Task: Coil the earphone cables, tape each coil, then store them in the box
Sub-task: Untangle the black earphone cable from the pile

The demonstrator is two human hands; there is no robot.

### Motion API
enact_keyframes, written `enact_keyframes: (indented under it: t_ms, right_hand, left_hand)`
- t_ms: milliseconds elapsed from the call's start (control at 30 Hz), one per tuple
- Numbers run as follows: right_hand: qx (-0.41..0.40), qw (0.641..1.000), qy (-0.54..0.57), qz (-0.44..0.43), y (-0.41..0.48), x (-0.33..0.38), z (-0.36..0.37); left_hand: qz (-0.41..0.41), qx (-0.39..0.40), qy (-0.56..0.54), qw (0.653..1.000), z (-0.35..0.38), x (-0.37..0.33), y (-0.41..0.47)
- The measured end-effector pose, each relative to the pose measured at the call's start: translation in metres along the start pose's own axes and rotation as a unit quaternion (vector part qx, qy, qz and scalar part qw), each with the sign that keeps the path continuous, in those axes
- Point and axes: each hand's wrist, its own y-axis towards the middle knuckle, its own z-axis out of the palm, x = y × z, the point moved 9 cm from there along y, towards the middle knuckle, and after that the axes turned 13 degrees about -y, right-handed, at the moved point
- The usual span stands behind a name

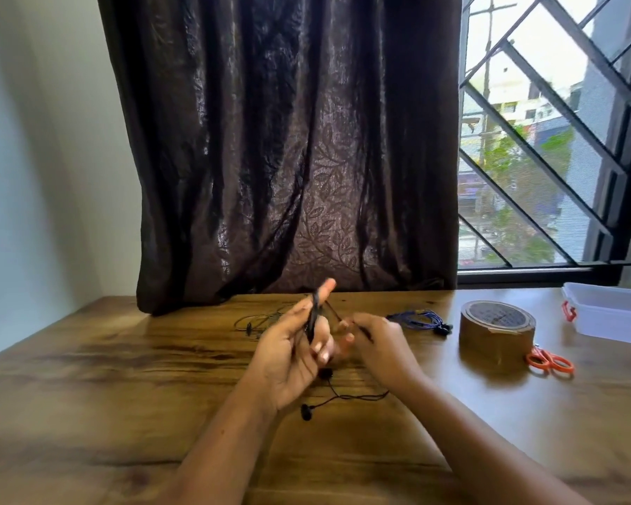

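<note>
Cable [311, 322] wraps left fingers [325, 289]; right fingers [346, 326] pinch it.

Glossy wooden table [124, 359], translucent plastic box [612, 315]

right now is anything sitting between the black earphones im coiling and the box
Yes: the blue earphones and then the tape roll sit on the table along that line, with the scissors beside the roll.

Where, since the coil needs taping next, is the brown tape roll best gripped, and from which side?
Probably from above: the tape roll lies flat on the table, core hole up, so a thumb in the hole and fingers on the outer wall make a sure grip. Come at its left side; the orange scissors lie at its right front, the box beyond.
</note>
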Motion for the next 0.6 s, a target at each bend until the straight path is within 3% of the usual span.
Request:
enact_keyframes:
  t_ms: [100, 167, 267, 333, 433, 533, 600]
  right_hand:
    - [0.074, 0.994, -0.054, -0.053, -0.011, 0.029, 0.024]
    - [0.123, 0.985, -0.067, -0.099, -0.019, 0.051, 0.036]
    - [0.162, 0.964, -0.133, -0.163, -0.029, 0.074, 0.042]
    - [0.131, 0.959, -0.157, -0.195, -0.029, 0.081, 0.030]
    - [0.003, 0.960, -0.176, -0.219, -0.021, 0.081, -0.005]
    - [-0.137, 0.959, -0.154, -0.197, -0.015, 0.063, -0.043]
    - [-0.167, 0.968, -0.100, -0.157, -0.011, 0.046, -0.056]
  left_hand:
    - [0.099, -0.060, 0.007, 0.993, -0.020, -0.024, 0.002]
    - [0.158, -0.097, 0.078, 0.980, -0.036, -0.039, 0.003]
    - [0.219, -0.158, 0.227, 0.936, -0.061, -0.058, 0.004]
    - [0.221, -0.179, 0.342, 0.895, -0.070, -0.066, 0.005]
    - [0.132, -0.155, 0.481, 0.853, -0.063, -0.044, 0.011]
    - [-0.007, -0.083, 0.430, 0.899, -0.042, 0.003, 0.010]
    - [-0.070, -0.042, 0.340, 0.937, -0.026, 0.024, 0.005]
